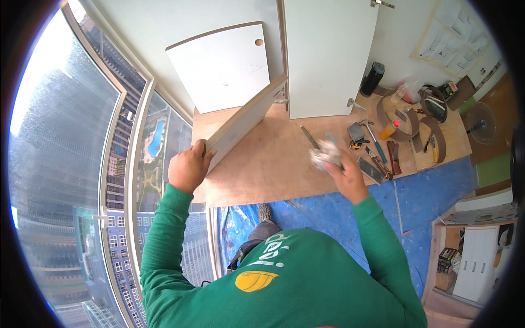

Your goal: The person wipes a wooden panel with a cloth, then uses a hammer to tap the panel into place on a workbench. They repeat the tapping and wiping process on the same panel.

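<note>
My left hand (187, 169) is closed on the near end of a white cabinet panel (246, 120), which stands on its edge, angled across the plywood worktop (262, 175). Fingers of my right hand (350, 179) wrap round a crumpled whitish rag (324, 156) above that worktop. Just past the rag, a narrow brownish stick-like piece (309, 136) shows; whether my hand holds it too, I cannot tell. Behind the upright panel, another white panel with a round hole (219, 65) leans on the wall. Beside it stands a tall white door panel (328, 60) with metal hinges.
To the right lie a hammer (375, 141), a grey tape measure (356, 132), a bottle of amber liquid (389, 130), coiled brown edging strip (436, 139) and a black cylinder (373, 78). Blue sheeting (339, 218) covers the floor. A tall window (65, 136) borders the left side.
</note>
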The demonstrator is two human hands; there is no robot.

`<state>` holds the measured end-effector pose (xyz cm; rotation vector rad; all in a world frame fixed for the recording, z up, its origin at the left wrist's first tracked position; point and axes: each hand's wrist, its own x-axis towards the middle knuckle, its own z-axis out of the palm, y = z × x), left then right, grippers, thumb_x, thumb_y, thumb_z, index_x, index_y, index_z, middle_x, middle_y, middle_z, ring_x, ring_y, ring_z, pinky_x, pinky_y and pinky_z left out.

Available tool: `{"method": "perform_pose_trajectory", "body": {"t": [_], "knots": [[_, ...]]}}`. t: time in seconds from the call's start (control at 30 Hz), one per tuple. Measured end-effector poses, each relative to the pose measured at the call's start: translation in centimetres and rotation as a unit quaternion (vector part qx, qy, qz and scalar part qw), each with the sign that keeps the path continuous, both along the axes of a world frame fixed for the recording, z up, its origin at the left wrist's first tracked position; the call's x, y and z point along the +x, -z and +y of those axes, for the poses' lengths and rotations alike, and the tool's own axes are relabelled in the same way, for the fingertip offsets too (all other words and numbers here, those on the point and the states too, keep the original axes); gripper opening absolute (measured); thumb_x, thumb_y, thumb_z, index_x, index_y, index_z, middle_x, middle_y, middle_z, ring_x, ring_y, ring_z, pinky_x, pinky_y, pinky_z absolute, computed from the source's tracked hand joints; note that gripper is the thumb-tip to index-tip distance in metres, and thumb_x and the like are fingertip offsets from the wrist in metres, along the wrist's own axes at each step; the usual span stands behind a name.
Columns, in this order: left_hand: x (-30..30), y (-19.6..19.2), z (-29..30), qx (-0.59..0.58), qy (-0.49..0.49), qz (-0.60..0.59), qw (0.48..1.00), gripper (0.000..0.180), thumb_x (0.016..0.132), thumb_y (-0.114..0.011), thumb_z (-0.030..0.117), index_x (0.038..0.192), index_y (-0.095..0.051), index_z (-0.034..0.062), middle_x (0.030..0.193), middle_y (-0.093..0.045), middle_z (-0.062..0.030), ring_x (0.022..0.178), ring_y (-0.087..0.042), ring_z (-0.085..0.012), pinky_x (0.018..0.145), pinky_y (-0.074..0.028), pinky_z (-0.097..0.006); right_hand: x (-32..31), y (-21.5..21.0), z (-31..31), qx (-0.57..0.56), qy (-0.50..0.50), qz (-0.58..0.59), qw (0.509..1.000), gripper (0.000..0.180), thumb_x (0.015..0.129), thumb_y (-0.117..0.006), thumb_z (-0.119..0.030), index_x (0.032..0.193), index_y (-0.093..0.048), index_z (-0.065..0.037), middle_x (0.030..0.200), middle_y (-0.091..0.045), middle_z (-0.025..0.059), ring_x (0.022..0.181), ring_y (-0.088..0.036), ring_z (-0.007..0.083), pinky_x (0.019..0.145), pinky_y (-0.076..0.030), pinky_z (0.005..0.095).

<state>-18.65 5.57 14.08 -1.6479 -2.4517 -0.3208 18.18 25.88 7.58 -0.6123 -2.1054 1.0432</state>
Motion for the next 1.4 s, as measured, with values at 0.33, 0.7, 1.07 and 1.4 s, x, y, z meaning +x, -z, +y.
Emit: {"method": "perform_pose_trajectory", "body": {"t": [0.33, 0.7, 1.07, 1.4], "knots": [[-3.9, -1.8, 0.7, -0.024, 0.014, -0.048, 0.998, 0.036, 0.095, -0.07, 0.037, 0.088, -0.055, 0.0061, 0.075, -0.069, -0.0183, 0.064, -0.069, -0.0397, 0.056, -0.055, -0.05, -29.0, -6.0, -0.9, 0.339, -0.059, 0.02, 0.939, 0.031, 0.086, -0.077, -0.029, 0.108, -0.065, -0.011, 0.104, -0.064, 0.0088, 0.106, -0.06, 0.0285, 0.1, -0.042, 0.0498], [-5.1, -2.8, 1.1, -0.024, 0.031, -0.084, 0.996, 0.034, 0.094, -0.072, 0.033, 0.086, -0.053, 0.0057, 0.073, -0.067, -0.0171, 0.064, -0.069, -0.0385, 0.054, -0.054, -0.048, -27.6, -4.9, 17.5, 0.157, 0.166, -0.028, 0.973, 0.025, 0.09, -0.073, -0.024, 0.095, -0.061, -0.003, 0.102, -0.064, 0.0218, 0.098, -0.06, 0.044, 0.088, -0.05, 0.0509], [-5.5, -3.3, 1.8, -0.022, 0.028, -0.071, 0.997, 0.039, 0.096, -0.07, 0.03, 0.129, -0.066, 0.0101, 0.086, -0.073, -0.0169, 0.069, -0.071, -0.0373, 0.06, -0.055, -0.046, -28.6, -3.2, 10.0, 0.271, 0.101, 0.04, 0.957, 0.023, 0.095, -0.071, -0.021, 0.104, -0.062, -0.002, 0.124, -0.067, 0.0216, 0.125, -0.06, 0.0405, 0.114, -0.043, 0.0482], [-5.8, -3.5, 3.3, -0.048, 0.038, -0.051, 0.997, 0.055, 0.098, -0.061, 0.007, 0.152, -0.055, 0.0154, 0.1, -0.072, -0.013, 0.077, -0.07, -0.0308, 0.067, -0.056, -0.042, -11.3, 17.1, 15.6, -0.244, 0.19, -0.096, 0.946, 0.026, 0.101, -0.065, -0.027, 0.109, -0.064, -0.002, 0.101, -0.069, 0.0209, 0.095, -0.066, 0.0374, 0.085, -0.052, 0.045]]}}
